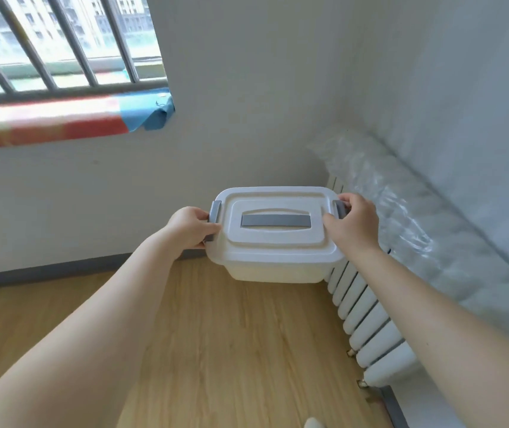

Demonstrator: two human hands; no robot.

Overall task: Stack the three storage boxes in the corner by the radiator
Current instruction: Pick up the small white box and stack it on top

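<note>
A white storage box [278, 251] with a grey lid handle and grey side clips is in the corner, close to the radiator [367, 322]. My left hand [190, 227] grips its left end at the grey clip. My right hand [353, 222] grips its right end over the other clip. I cannot tell whether the box rests on the floor or hangs just above it. Only this one box is in view.
A wooden floor [231, 350] spreads in front of the box. White walls with a grey skirting board meet behind it. Clear plastic wrap [401, 211] covers the top of the radiator. A barred window [62, 47] with a colourful sill covering is at the upper left.
</note>
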